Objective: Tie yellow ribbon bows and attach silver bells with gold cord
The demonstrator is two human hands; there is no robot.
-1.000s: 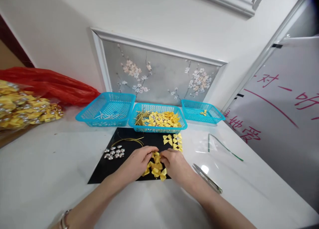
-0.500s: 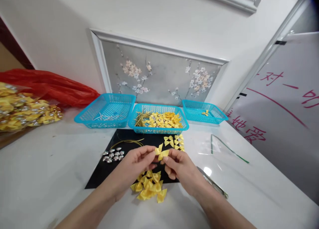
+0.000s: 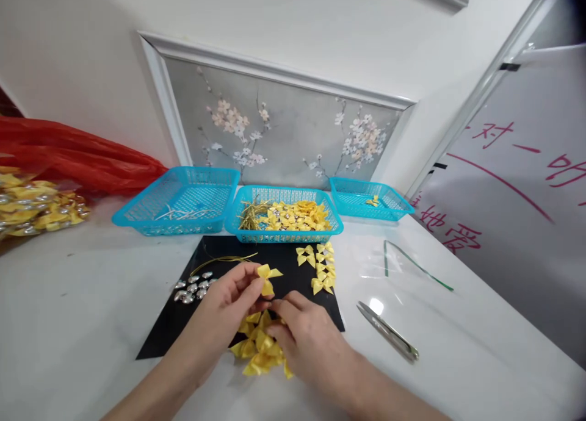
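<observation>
My left hand [image 3: 227,304] pinches a small yellow ribbon bow [image 3: 267,276] and holds it above a black mat [image 3: 293,268]. My right hand [image 3: 303,337] is lowered onto a pile of yellow bows [image 3: 256,348] at the mat's near edge, its fingers curled into the pile. Several silver beads [image 3: 190,287] lie on the mat to the left, beside thin gold wires [image 3: 222,259]. A row of finished yellow bows [image 3: 320,265] lies on the mat's right side.
Three blue baskets stand behind the mat: a left one [image 3: 137,213], a middle one [image 3: 284,233] with bows and gold wire, a right one [image 3: 398,210]. Metal tweezers [image 3: 388,339] lie to the right. A bag of yellow bows [image 3: 32,204] and red plastic [image 3: 82,158] lie far left.
The bow held between both hands is now in my left hand alone. My right hand has dropped to the pile of bows. The view has shifted slightly to the right.
</observation>
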